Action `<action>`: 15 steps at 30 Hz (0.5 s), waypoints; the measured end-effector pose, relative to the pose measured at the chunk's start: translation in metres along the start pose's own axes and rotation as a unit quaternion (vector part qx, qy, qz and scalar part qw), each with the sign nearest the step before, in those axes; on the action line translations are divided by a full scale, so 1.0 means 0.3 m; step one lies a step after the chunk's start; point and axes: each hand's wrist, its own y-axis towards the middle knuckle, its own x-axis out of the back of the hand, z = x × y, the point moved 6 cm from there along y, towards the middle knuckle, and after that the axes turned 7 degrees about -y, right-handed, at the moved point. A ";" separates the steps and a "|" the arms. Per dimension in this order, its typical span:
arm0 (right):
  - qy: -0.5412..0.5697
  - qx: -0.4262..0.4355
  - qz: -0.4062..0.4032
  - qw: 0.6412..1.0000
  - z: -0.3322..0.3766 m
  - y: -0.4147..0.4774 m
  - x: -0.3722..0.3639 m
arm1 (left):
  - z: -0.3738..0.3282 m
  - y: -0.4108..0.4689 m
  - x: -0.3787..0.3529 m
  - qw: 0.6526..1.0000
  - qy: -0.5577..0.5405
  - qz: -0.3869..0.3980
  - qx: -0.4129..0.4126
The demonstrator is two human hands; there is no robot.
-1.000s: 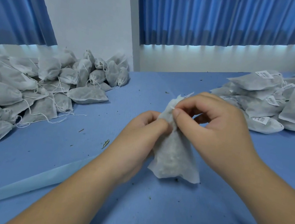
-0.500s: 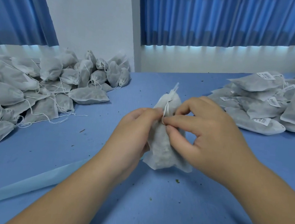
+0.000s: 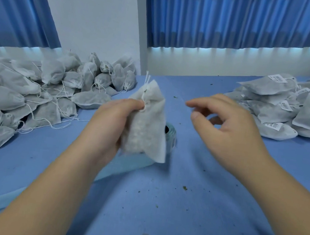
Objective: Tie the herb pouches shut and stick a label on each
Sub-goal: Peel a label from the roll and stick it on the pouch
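Pouch held upright above counter, left grip pinching neck at drawstring, likely to hold cinch tight. Right grip apart, fingers loosely spread, empty; label roll just behind pouch, probably next reach.

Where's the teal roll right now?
Head view, centre: the roll sits on the table just behind the pouch held in the left hand, half hidden by it, left of the right hand.
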 end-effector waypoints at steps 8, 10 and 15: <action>-0.112 -0.081 0.205 0.969 -0.148 -0.033 -0.133 | -0.014 -0.033 0.034 0.935 0.322 0.126 0.083; -0.108 -0.054 0.248 0.961 -0.132 -0.052 -0.188 | 0.002 -0.040 0.019 0.923 0.354 0.128 0.086; -0.121 -0.023 0.289 0.949 -0.122 -0.064 -0.254 | 0.049 -0.068 -0.035 0.857 0.490 0.147 0.062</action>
